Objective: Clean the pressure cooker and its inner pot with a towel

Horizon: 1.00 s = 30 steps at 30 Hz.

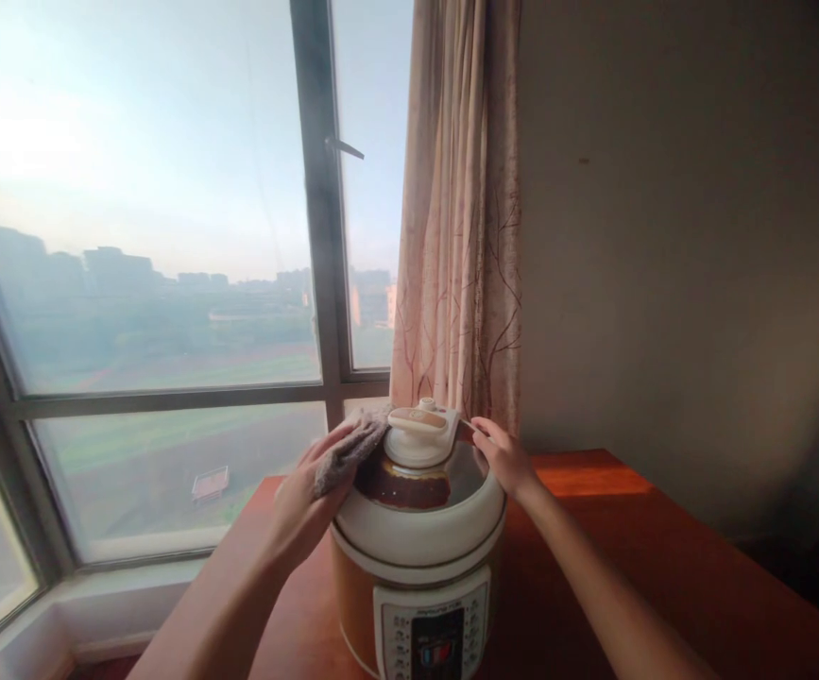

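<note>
An electric pressure cooker (419, 543) with a white rim and brown body stands upright on the table, its control panel facing me. Its shiny lid carries a cream handle (418, 430) with a small valve on top. My left hand (314, 491) is closed on a crumpled grey cloth (352, 453), held against the left side of the lid. On the right, my right hand (504, 458) is at the lid's far right edge, beside the handle. Its fingers are pinched together; a thin pale piece shows at the fingertips, too small to make out.
The reddish-brown table (607, 529) extends to the right of the cooker. A tall window (168, 397) with dark frames is on the left. Behind the cooker hangs a patterned pink curtain (452, 236), next to a plain wall (664, 264).
</note>
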{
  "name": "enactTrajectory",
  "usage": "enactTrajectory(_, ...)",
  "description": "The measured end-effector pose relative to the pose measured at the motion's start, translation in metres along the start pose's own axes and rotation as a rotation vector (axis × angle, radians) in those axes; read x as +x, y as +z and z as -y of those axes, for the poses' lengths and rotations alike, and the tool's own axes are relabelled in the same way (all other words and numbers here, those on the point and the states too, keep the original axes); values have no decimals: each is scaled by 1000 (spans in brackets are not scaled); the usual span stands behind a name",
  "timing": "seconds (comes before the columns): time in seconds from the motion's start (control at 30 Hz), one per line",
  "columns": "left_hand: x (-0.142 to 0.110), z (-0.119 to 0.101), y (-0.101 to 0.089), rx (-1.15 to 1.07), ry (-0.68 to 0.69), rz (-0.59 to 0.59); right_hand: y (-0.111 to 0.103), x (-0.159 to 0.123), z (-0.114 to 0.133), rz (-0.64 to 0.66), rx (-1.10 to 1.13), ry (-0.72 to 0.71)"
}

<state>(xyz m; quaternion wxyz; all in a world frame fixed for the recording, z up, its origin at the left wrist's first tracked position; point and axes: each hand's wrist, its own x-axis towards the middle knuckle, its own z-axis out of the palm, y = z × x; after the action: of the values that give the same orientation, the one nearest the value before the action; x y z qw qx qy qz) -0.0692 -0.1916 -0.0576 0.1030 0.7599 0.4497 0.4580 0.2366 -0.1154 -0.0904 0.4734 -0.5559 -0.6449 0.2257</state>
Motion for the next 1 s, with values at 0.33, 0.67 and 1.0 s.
enactTrajectory(0.33,-79,-47,47,410,263,-189,-1,0,1,9,-28,-15)
enactTrajectory(0.67,20,2,-5,178,59,73,-2,-1,-1,6,-40,-18)
enactTrajectory(1.0,91,47,8,-98,-285,246,-2,-2,3,-15,-55,-13)
